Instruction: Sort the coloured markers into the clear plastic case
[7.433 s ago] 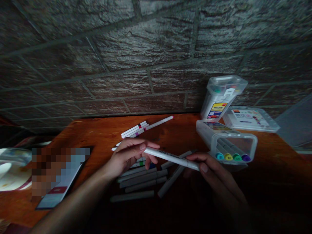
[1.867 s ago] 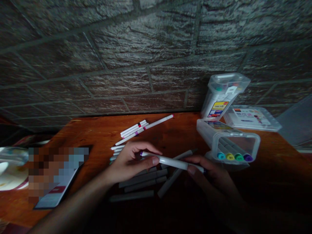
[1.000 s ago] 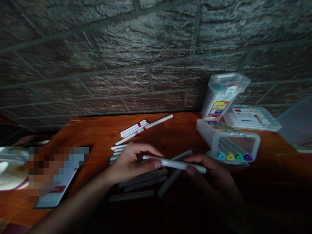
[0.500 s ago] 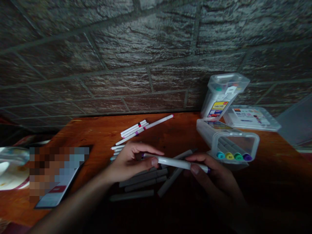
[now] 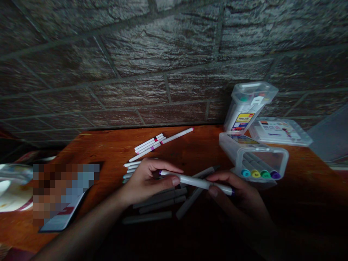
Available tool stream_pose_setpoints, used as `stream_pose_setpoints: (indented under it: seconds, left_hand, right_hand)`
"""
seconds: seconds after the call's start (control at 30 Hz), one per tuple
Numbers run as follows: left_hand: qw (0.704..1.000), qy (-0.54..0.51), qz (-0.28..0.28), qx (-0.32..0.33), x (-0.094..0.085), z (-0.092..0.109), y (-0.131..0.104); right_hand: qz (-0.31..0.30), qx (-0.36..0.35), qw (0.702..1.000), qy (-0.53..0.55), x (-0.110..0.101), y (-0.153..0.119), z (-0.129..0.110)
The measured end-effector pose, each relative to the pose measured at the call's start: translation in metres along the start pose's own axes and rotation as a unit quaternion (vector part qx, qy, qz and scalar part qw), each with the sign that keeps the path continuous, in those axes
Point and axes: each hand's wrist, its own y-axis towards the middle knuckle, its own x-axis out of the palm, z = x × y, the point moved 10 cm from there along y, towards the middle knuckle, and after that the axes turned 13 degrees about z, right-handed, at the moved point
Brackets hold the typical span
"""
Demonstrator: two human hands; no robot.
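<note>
A white marker (image 5: 194,181) with purple ends is held level between my two hands above the table. My left hand (image 5: 148,179) pinches its left part between thumb and fingers. Thumb and index finger of my right hand (image 5: 236,195) grip the marker toward its right end. Below and behind the hands lie several loose grey-white markers (image 5: 163,197), partly covered by my left hand and in shadow. Farther back, a small group of slim white pens (image 5: 149,144) with pink and purple marks rests on the wood.
An open clear plastic case (image 5: 239,154) lies on its side at the right, with several coloured-end markers facing me. Behind it stands another marker case (image 5: 246,108) beside a flat clear box (image 5: 282,131). A partly blurred phone-like object (image 5: 63,214) lies left. A stone-patterned wall (image 5: 174,72) bounds the table.
My right thumb has shifted slightly left along the marker, and the left thumb slightly right. Everything on the table stays where it was.
</note>
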Motion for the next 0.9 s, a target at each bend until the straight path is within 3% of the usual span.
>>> stream_pose_setpoints:
  seconds: [0.17,0.47,0.77,0.9]
  left_hand:
    - [1.0,-0.018,-0.008,-0.023,0.0,0.001,0.0]
    - [0.994,-0.084,-0.019,-0.064,0.002,-0.001,0.0]
    - [0.989,-0.125,-0.012,-0.073,0.0,-0.003,0.001]
    - [0.985,-0.15,-0.012,-0.087,0.001,-0.004,0.001]
  right_hand:
    - [0.018,-0.022,0.999,-0.025,-0.005,0.0,-0.005]
    - [0.002,0.025,1.0,0.016,-0.002,-0.003,0.003]
    - [0.036,-0.037,0.999,-0.012,-0.008,0.0,-0.016]
    - [0.042,-0.019,0.999,-0.009,-0.009,-0.001,-0.014]
